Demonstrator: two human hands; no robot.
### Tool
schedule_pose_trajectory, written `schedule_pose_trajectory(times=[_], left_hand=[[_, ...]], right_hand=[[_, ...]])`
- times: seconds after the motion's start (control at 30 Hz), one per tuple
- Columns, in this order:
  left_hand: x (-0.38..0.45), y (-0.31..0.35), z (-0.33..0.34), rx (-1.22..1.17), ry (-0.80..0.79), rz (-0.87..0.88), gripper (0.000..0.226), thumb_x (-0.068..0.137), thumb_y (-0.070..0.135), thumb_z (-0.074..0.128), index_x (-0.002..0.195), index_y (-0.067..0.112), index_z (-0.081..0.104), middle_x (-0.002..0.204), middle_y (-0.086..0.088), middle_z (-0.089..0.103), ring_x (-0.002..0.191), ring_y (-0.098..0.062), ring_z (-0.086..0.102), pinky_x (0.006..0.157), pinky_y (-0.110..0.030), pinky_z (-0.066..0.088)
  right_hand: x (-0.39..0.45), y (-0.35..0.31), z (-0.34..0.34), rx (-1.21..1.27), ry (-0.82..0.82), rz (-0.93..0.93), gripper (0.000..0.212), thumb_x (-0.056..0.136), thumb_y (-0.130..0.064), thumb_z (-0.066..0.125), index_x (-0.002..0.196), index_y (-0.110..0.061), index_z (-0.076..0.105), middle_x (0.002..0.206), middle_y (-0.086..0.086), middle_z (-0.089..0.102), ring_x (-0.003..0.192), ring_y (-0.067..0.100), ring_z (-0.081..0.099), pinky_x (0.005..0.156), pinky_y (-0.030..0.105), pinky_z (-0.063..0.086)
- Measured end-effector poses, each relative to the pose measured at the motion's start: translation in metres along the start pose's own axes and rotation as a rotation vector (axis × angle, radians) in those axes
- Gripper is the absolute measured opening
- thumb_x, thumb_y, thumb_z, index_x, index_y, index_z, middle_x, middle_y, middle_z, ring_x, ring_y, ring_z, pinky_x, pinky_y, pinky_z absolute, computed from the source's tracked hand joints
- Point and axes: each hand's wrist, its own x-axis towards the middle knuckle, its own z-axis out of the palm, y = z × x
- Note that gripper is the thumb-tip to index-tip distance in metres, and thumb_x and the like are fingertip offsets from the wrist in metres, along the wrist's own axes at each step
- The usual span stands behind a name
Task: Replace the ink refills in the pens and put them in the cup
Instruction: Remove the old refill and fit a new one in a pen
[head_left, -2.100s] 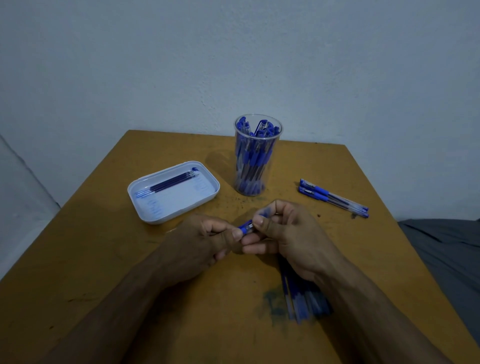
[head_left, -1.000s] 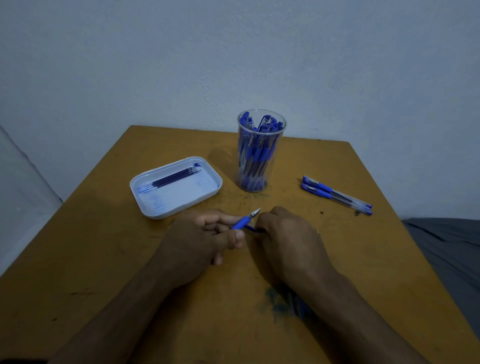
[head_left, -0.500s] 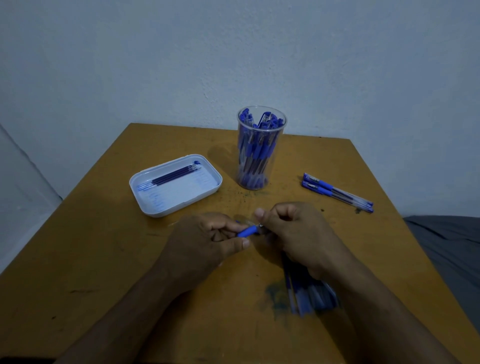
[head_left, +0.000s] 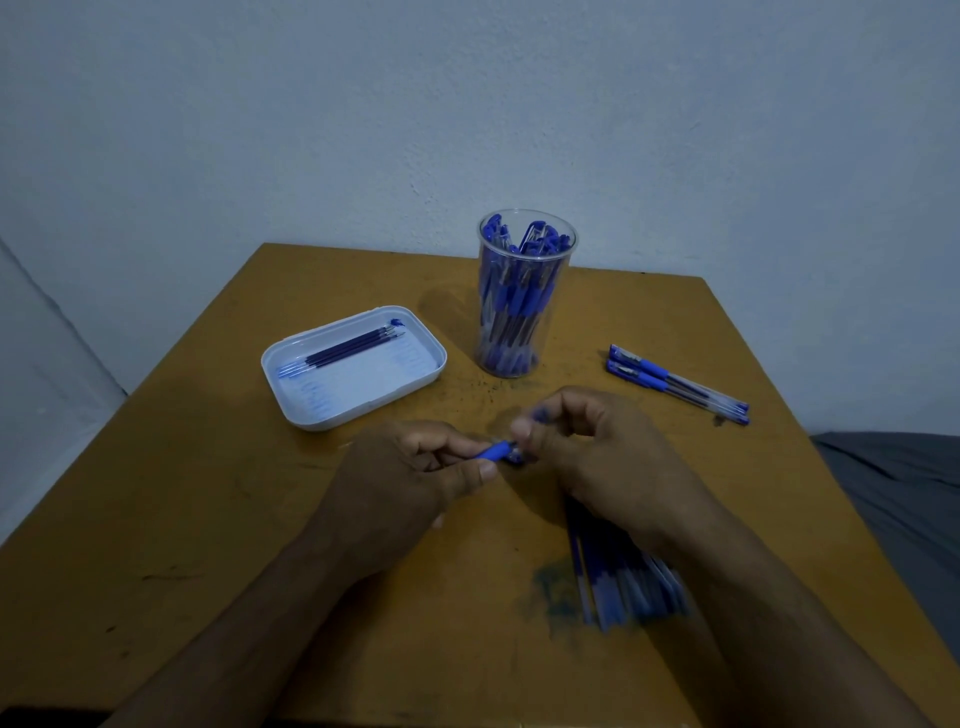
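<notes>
Left hand (head_left: 415, 467) curled round the pen (head_left: 496, 451) by its blue grip, nose pointed at the right hand, likely to steady the barrel while the tip end gets worked. Right hand (head_left: 592, 457) with fingers (head_left: 522, 430) pinched at the pen's nose, a small blue piece just visible above them; whether that is the tip cone cannot be told. Cup (head_left: 519, 296) upright at the back of the surface (head_left: 182, 519), packed with pens, within easy reach for the drop. Refills (head_left: 343, 352) lying side by side in the white tray (head_left: 415, 382); two capped pens (head_left: 675, 384) off to the right; a blurred heap of pens (head_left: 623, 587) under the right forearm. Compared with half a second ago, right-hand fingers lifted and spread slightly; pen and left hand in much the same spot.
</notes>
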Motion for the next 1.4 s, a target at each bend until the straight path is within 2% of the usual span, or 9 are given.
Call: schedule_pose_trajectory(times=[0.1, 0.27, 0.37, 0.43, 0.63, 0.8, 1.0, 1.17, 1.4], left_hand=[[-0.0002, -0.0006, 0.0008, 0.01, -0.003, -0.004, 0.011, 0.082, 0.021, 0.078, 0.093, 0.023, 0.078, 0.072, 0.0, 0.075, 0.044, -0.007, 0.055, 0.049, -0.022, 0.046], [-0.0005, -0.0011, -0.0004, -0.002, -0.012, 0.006, 0.012, 0.082, 0.022, 0.077, 0.094, 0.023, 0.078, 0.073, 0.0, 0.075, 0.046, -0.007, 0.057, 0.05, -0.026, 0.048], [-0.0009, -0.0008, 0.0008, 0.006, -0.012, 0.016, 0.011, 0.083, 0.019, 0.077, 0.094, 0.022, 0.078, 0.07, 0.002, 0.074, 0.045, -0.006, 0.056, 0.05, -0.025, 0.048], [-0.0007, -0.0007, 0.0013, -0.002, -0.009, 0.017, 0.011, 0.083, 0.017, 0.078, 0.094, 0.022, 0.078, 0.07, 0.002, 0.074, 0.045, -0.007, 0.056, 0.049, -0.025, 0.048], [0.0002, -0.0022, 0.0011, -0.007, -0.009, 0.017, 0.012, 0.083, 0.019, 0.078, 0.094, 0.022, 0.078, 0.073, -0.001, 0.074, 0.045, -0.006, 0.056, 0.048, -0.024, 0.046], [0.0003, -0.0027, 0.001, 0.009, -0.009, 0.019, 0.013, 0.083, 0.018, 0.078, 0.093, 0.026, 0.077, 0.074, 0.0, 0.074, 0.045, -0.006, 0.056, 0.048, -0.024, 0.046], [0.0001, -0.002, 0.0018, -0.02, -0.004, 0.019, 0.012, 0.083, 0.017, 0.078, 0.091, 0.026, 0.077, 0.071, 0.0, 0.074, 0.045, -0.007, 0.055, 0.048, -0.025, 0.046], [-0.0003, -0.0013, 0.0021, -0.02, -0.003, 0.018, 0.011, 0.083, 0.018, 0.078, 0.091, 0.025, 0.078, 0.07, 0.001, 0.073, 0.045, -0.008, 0.055, 0.049, -0.026, 0.047], [0.0012, -0.0019, 0.0004, -0.05, 0.042, -0.001, 0.009, 0.085, 0.019, 0.075, 0.094, 0.02, 0.076, 0.071, -0.002, 0.073, 0.045, -0.008, 0.056, 0.048, -0.023, 0.047]], right_hand=[[0.0009, 0.0058, 0.0009, -0.038, 0.03, 0.018, 0.029, 0.094, -0.042, 0.065, 0.082, -0.016, 0.072, 0.064, -0.002, 0.062, 0.046, 0.002, 0.044, 0.05, 0.021, 0.035], [-0.0021, 0.0027, -0.0062, 0.082, -0.114, -0.021, 0.02, 0.094, 0.0, 0.064, 0.104, -0.016, 0.07, 0.082, -0.001, 0.064, 0.047, 0.006, 0.043, 0.043, 0.02, 0.035], [-0.0011, 0.0016, -0.0039, -0.052, -0.029, -0.032, 0.006, 0.094, -0.026, 0.07, 0.097, -0.021, 0.071, 0.075, -0.007, 0.065, 0.048, -0.001, 0.046, 0.049, 0.017, 0.036], [0.0008, 0.0054, -0.0022, -0.084, 0.0, 0.001, 0.025, 0.094, -0.04, 0.066, 0.086, -0.016, 0.071, 0.056, -0.015, 0.057, 0.045, -0.001, 0.045, 0.048, 0.015, 0.035], [-0.0021, -0.0005, -0.0051, 0.108, -0.093, 0.01, 0.019, 0.093, -0.004, 0.068, 0.105, -0.018, 0.071, 0.085, 0.001, 0.065, 0.047, 0.01, 0.044, 0.041, 0.019, 0.034], [0.0007, 0.0061, -0.0032, 0.034, -0.013, 0.044, 0.028, 0.095, -0.034, 0.066, 0.091, -0.006, 0.07, 0.051, -0.009, 0.052, 0.041, 0.006, 0.041, 0.039, 0.017, 0.033], [0.0, 0.0009, -0.0055, 0.183, -0.093, 0.059, 0.02, 0.093, -0.007, 0.068, 0.11, -0.018, 0.068, 0.082, 0.001, 0.067, 0.046, 0.012, 0.045, 0.038, 0.02, 0.032], [-0.0009, 0.0018, -0.0017, 0.078, -0.01, 0.06, 0.022, 0.095, -0.03, 0.067, 0.094, -0.008, 0.069, 0.055, -0.01, 0.056, 0.042, 0.007, 0.043, 0.039, 0.016, 0.033], [0.0012, 0.0033, -0.0036, 0.149, 0.124, -0.049, 0.005, 0.097, -0.014, 0.065, 0.095, -0.014, 0.07, 0.075, -0.002, 0.06, 0.049, 0.01, 0.047, 0.044, 0.019, 0.037]])
